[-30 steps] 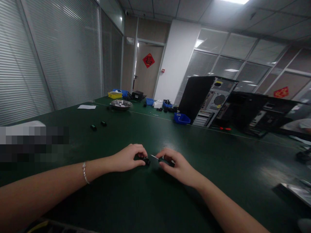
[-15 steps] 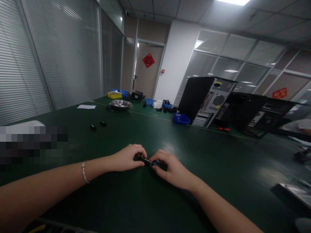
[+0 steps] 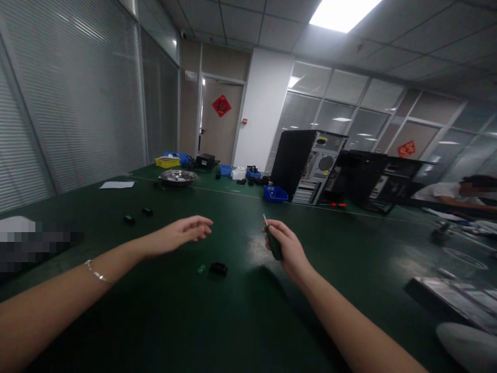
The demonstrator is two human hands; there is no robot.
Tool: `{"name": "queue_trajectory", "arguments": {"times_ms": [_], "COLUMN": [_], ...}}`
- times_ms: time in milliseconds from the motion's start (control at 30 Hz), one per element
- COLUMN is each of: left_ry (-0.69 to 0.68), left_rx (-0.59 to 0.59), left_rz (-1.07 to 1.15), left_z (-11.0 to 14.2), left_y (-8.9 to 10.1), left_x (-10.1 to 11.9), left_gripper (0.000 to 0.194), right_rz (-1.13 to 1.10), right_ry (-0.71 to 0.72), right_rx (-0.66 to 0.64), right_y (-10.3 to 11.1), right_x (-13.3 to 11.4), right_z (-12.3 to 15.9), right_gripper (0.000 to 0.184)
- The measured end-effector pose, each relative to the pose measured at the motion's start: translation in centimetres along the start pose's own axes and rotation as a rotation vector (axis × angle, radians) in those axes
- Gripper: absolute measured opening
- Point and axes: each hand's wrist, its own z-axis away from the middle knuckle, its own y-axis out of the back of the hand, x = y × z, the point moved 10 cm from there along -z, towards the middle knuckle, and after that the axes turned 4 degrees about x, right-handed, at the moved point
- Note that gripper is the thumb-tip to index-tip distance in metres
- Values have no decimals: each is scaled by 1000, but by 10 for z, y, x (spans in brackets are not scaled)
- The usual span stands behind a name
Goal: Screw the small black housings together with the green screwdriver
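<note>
My right hand (image 3: 283,242) grips a screwdriver (image 3: 274,242) by its dark handle, the thin metal shaft pointing up and away. Raised above the table, my left hand (image 3: 186,233) holds nothing, with its fingers stretched out to the right. A small black plastic part (image 3: 218,269) lies on the green tabletop (image 3: 248,316) between and below my hands. Just left of it rests a little green circuit board (image 3: 201,269). Farther left are a small black piece with a green face (image 3: 129,220) and a similar black piece (image 3: 147,211).
At the back stand a metal bowl (image 3: 177,177), a yellow bin (image 3: 167,162), a blue bin (image 3: 275,194) and a computer tower (image 3: 306,166). A red screwdriver (image 3: 338,204) lies beside the tower. A metal tray (image 3: 450,300) sits at right; a person (image 3: 446,191) leans on the table beyond.
My left hand has let go of the black part and moved up and left. My right hand has lifted the screwdriver away from it. The view has turned right.
</note>
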Motion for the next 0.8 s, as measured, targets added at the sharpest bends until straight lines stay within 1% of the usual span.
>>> {"name": "queue_trajectory", "arguments": {"times_ms": [33,67,100,133,200,267,333,433,500,567,667,733,800], "left_ry": [16,33,52,69,75,40,-13,-76,-94,-100,-100,-92,-78], "left_rx": [72,114,118,82,-49,-157,-205,-209,-210,-219,-216,-190,-129], "left_rz": [31,26,-10,-65,-179,-257,-323,-427,-463,-470,-456,-434,-397], "left_z": [-2,-2,-2,-1,3,7,11,13,13,14,14,13,11], "left_y": [15,26,31,30,15,-5,-21,-35,-40,-42,-42,-39,-33], "left_x": [-5,-9,-13,-16,-16,-10,0,12,15,15,14,13,13], "left_gripper": [50,49,47,44,40,38,38,37,31,24,21,20,19], "right_rz": [6,26,56,94,181,261,393,637,714,730,710,675,633], "right_ry": [-11,-23,-29,-29,-12,12,62,165,203,224,261,290,322], "right_rx": [26,29,15,-10,-77,-142,-234,-384,-421,-411,-383,-367,-344], "right_y": [6,8,9,7,0,-10,-24,-45,-51,-53,-53,-52,-52], "right_x": [4,7,9,9,6,2,-3,-8,-12,-16,-24,-30,-36], "right_z": [-4,-6,-7,-6,0,8,17,29,34,35,36,36,37], "right_gripper": [38,38,36,33,24,18,18,22,24,22,19,18,18]}}
